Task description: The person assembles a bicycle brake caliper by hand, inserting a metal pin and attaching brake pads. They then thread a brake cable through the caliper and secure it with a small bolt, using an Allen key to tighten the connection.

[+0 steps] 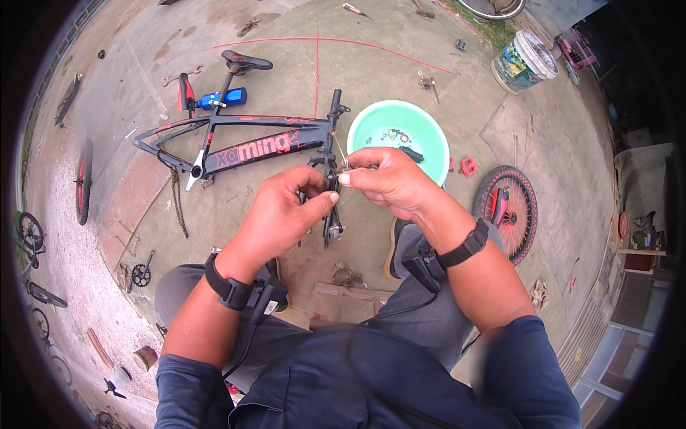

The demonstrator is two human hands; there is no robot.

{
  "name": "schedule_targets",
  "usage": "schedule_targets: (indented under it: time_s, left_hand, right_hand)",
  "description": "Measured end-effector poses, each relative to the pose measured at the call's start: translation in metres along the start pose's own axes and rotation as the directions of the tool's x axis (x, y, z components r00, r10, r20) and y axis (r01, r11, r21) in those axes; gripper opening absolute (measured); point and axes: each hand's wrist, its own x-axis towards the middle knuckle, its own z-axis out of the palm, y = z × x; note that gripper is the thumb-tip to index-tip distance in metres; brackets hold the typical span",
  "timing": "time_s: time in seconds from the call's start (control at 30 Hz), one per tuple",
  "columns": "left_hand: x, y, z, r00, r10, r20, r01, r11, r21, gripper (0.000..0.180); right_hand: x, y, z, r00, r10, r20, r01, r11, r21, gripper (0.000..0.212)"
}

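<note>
A black and red bicycle frame lies on the ground with its saddle and black front fork attached. My left hand is closed at the fork, thumb and fingers curled around a small dark part. Close to its right, my right hand pinches something small between thumb and forefinger. A thin pale wire runs down to those fingertips. The fingers hide the small parts themselves. Just beyond my right hand stands a mint-green basin with small loose hardware in it.
A red-rimmed wheel lies at right beside red pedals. A white bucket stands far right. On the left are a tyre, a crankset and a loose chain. My legs flank the fork end.
</note>
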Motion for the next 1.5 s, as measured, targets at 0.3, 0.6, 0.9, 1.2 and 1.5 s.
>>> schedule_targets:
  time_s: [0.3, 0.6, 0.9, 1.2, 1.5]
  left_hand:
    - [0.004, -0.007, -0.004, 0.995, -0.052, 0.083, 0.051, 0.999, 0.011, 0.016]
    - [0.002, -0.003, -0.003, 0.991, -0.077, 0.11, 0.085, 0.994, -0.067, 0.015]
    - [0.001, -0.002, -0.004, 0.994, -0.062, 0.096, 0.062, 0.998, 0.0, 0.012]
    - [0.001, -0.006, 0.004, 0.999, -0.02, 0.029, 0.025, 0.983, -0.182, 0.021]
    - [0.002, -0.003, -0.004, 0.999, 0.01, 0.044, -0.004, 0.992, -0.125, 0.011]
  right_hand:
    - [0.001, 0.005, 0.001, 1.0, 0.017, 0.012, -0.017, 0.999, 0.046, 0.028]
    - [-0.002, 0.004, -0.001, 0.997, 0.023, 0.073, -0.03, 0.995, 0.09, 0.029]
    - [-0.003, 0.005, -0.003, 0.995, 0.0, 0.103, -0.012, 0.993, 0.116, 0.029]
    - [-0.004, 0.004, 0.0, 0.998, -0.011, 0.062, 0.005, 0.995, 0.095, 0.028]
    - [0.0, 0.003, 0.003, 0.997, -0.032, 0.076, 0.024, 0.995, 0.101, 0.027]
